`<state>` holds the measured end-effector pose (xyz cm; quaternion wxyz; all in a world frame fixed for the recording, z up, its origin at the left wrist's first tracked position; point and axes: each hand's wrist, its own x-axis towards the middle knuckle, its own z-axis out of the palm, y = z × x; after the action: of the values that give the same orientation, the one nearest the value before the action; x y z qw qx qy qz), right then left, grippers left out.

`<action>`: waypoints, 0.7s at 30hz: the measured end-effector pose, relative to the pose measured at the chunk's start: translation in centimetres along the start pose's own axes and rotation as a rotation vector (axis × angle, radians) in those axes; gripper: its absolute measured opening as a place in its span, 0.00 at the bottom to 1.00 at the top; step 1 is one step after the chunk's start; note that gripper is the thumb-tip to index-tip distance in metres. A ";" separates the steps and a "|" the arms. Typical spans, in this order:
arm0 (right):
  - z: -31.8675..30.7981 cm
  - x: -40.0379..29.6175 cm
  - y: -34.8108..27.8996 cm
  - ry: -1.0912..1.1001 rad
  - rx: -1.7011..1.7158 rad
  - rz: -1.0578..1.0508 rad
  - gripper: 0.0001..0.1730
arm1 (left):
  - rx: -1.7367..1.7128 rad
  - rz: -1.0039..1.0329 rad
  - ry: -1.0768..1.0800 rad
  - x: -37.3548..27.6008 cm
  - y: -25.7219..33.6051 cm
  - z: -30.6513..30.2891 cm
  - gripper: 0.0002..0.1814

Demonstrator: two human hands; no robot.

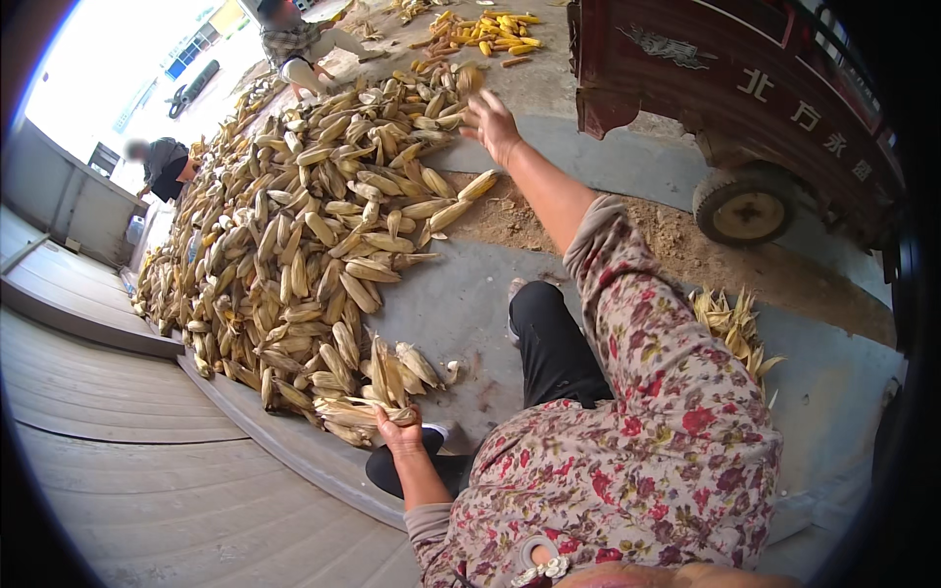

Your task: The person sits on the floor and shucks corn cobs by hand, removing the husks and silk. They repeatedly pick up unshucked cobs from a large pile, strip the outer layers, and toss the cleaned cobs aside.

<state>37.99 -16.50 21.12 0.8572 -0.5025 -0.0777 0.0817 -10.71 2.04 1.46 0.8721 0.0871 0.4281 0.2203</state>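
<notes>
In front of me spreads a large heap of dry, unhusked corn ears (294, 242). My left hand (401, 432) is low at the heap's near end, its fingers closed around a bunch of pale corn husks (384, 373) that fan out. Stretched far forward, my right hand (491, 126) has its fingers apart and holds nothing. Just beyond its fingertips is a blurred yellowish-brown thing (469, 78), probably a corn cob in the air. Farther off, bare yellow cobs (500, 31) lie loose on the ground.
At the right stands a dark red vehicle (662, 81) with a wheel (744, 207) and writing on its side. A pile of stripped husks (734, 331) lies beside me. Ribbed metal panels (132, 441) border the left. Two people (290, 44) bend or sit by the heap's far side.
</notes>
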 end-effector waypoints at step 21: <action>1.5 -26.5 16.2 -0.775 -0.494 0.346 0.20 | 0.586 0.102 -0.561 -5.3 -6.6 11.0 0.25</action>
<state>10.85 -13.21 6.36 0.5943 -0.6289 -0.3233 0.3832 -2.90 -5.84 9.74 0.8814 0.4095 0.2135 0.0996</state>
